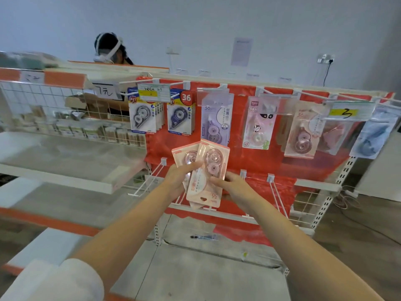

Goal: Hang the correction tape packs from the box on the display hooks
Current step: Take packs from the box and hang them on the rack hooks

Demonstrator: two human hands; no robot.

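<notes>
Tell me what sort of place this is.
Probably a stationery aisle in a shop, or a mock-up of one. Correction tape packs hang on display hooks along a red back panel, handwritten price tags sit above them, and both hands hold pink packs for hanging.

Both bare forearms reach forward, left hand (178, 177) and right hand (233, 187) each curled in a grip.

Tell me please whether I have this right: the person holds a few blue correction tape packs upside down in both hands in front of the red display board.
Not quite: the packs are pink, not blue, as the head view shows. The left hand and right hand do hold them upside down in front of the red display board.
</notes>
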